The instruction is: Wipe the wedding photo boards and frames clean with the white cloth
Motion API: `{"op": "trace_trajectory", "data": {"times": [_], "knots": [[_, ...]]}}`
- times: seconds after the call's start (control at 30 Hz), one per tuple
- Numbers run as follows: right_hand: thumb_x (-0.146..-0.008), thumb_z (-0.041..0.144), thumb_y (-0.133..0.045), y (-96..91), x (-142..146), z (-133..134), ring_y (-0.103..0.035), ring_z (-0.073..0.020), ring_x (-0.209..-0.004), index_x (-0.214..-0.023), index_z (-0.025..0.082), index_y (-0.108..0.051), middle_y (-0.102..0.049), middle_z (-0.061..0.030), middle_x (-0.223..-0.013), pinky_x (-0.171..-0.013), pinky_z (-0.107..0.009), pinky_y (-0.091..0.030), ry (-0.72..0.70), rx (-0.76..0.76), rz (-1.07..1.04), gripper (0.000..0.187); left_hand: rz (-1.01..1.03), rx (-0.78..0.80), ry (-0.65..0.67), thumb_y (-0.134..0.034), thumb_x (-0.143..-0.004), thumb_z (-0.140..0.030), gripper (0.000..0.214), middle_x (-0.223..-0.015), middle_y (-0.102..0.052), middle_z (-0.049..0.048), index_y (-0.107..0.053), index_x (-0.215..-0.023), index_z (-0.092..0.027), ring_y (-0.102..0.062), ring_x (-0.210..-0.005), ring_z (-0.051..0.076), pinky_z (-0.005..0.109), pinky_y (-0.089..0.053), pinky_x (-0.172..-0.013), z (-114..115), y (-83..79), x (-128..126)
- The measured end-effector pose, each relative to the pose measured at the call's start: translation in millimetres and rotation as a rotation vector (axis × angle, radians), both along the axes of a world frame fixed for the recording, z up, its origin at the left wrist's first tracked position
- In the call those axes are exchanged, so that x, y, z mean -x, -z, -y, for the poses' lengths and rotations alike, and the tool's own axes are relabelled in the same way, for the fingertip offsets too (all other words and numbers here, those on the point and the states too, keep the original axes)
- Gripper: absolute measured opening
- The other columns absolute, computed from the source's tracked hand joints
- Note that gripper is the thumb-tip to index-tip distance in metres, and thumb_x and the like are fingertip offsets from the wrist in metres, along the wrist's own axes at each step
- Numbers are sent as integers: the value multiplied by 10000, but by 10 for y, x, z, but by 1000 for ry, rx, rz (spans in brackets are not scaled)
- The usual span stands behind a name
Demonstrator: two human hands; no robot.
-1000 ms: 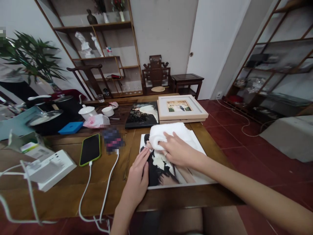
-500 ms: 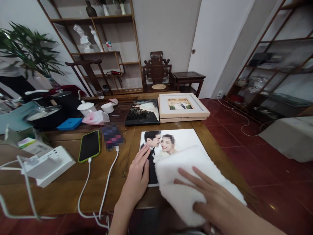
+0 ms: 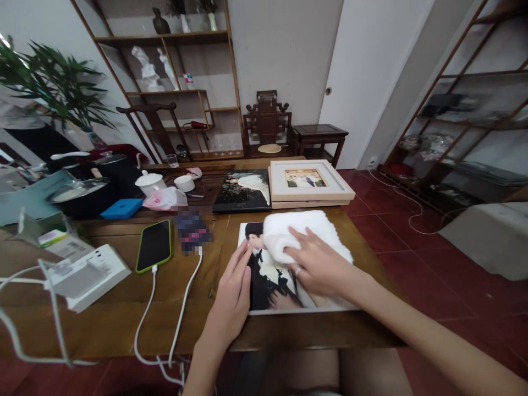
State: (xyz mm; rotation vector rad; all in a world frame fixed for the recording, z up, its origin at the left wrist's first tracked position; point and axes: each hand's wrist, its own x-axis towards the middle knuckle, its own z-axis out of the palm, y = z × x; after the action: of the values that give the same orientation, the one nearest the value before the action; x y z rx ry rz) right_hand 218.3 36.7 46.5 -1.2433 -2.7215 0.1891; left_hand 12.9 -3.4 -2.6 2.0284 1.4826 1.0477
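A wedding photo panel (image 3: 260, 283) lies flat on the wooden table, close to its front edge. Along the panel's left side, my left hand (image 3: 231, 294) rests with its fingers stretched out together, the tips on the picture. My right hand (image 3: 320, 263) grips a white fluffy towel (image 3: 307, 224) and presses it on the panel's upper right part. The towel is bunched under the fingers and covers one of the two pictured people's faces. My right forearm crosses over the panel's right portion.
Behind the panel lie a dark photo panel (image 3: 241, 201) and stacked light-framed pictures (image 3: 338, 190). To the left are a phone (image 3: 154, 246) in a green case, white cables, a white power strip (image 3: 101, 278), a blue box (image 3: 121, 208), a teapot (image 3: 149, 182) and pots (image 3: 82, 198).
My right hand has moved away from me across the panel, and the towel with it. The lower part of the picture is uncovered now. My left hand has stayed in place.
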Motion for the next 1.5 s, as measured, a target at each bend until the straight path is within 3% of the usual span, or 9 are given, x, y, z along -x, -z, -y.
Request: {"op": "trace_trajectory", "data": {"times": [0.23,0.37,0.53,0.7,0.8,0.9,1.03,1.23,1.5], "knots": [[-810,275,-570,72,419,499,-195,-380,-1355,-1059,192,-655,-390,-156,-1429,-1054,-640,-147,-291,-35,-35,276,193,-89,-78,-174,-968,-412,512,-1522,-263,39,-227,-1451,-254,-216,-1399,200,419,-156,-1150,37,11,70],[-830,278,-573,191,296,818,-253,-396,-1331,-841,230,-716,-418,-113,-1419,-1025,-666,-214,-316,-27,-62,151,157,-93,-33,-88,-957,-452,549,-1536,-226,33,-262,-1442,-262,-176,-1410,214,445,-132,-1148,36,5,60],[-813,229,-557,154,-42,952,-301,-336,-1328,-803,234,-700,-464,-75,-1391,-1062,-590,-249,-258,5,-57,144,-66,1,19,-306,-959,-366,505,-1561,-116,41,-251,-1446,-242,-70,-1428,230,466,-152,-1140,19,7,-1],[-753,116,-492,-3,-267,699,-356,-322,-1298,-921,163,-657,-475,-159,-1363,-1028,-506,-322,31,49,-38,240,-164,-70,91,-387,-939,-272,397,-1451,-402,79,-468,-1326,-233,-329,-1356,230,468,-330,-1072,-17,57,-5],[-811,115,-422,-62,-248,369,-516,-310,-1119,-964,140,-620,-567,-187,-1203,-893,-440,-404,139,26,-34,251,-172,-144,115,-429,-919,-235,306,-1300,-575,92,-606,-1168,-217,-495,-1240,235,448,-434,-990,-30,72,-2],[-896,168,-370,-140,-78,0,-581,-237,-842,-913,152,-603,-635,-104,-882,-749,-334,-406,91,46,-53,234,-174,-202,112,-446,-907,-210,295,-1251,-611,106,-620,-1144,-191,-538,-1198,240,442,-465,-958,-40,81,-6],[-959,327,-353,-235,311,-338,-565,-193,-747,-877,155,-601,-635,-72,-802,-661,-258,-370,-62,61,-78,313,-174,-240,104,-462,-894,-196,296,-1211,-636,119,-625,-1139,-161,-568,-1163,244,429,-478,-950,-51,78,-7],[-927,313,-400,-213,572,-397,-564,-230,-823,-967,169,-614,-638,-83,-856,-704,-283,-351,-155,60,-73,260,-181,-233,75,-471,-887,-203,273,-1119,-684,114,-649,-1088,-158,-612,-1094,247,423,-495,-932,-42,46,-5],[-906,205,-392,1,-91,-292,-535,-234,-879,-958,166,-592,-613,-89,-912,-756,-297,-372,86,25,-94,210,-165,-223,115,-454,-899,-186,315,-1235,-619,132,-614,-1161,-118,-541,-1196,240,419,-467,-979,-34,66,-6]]}}
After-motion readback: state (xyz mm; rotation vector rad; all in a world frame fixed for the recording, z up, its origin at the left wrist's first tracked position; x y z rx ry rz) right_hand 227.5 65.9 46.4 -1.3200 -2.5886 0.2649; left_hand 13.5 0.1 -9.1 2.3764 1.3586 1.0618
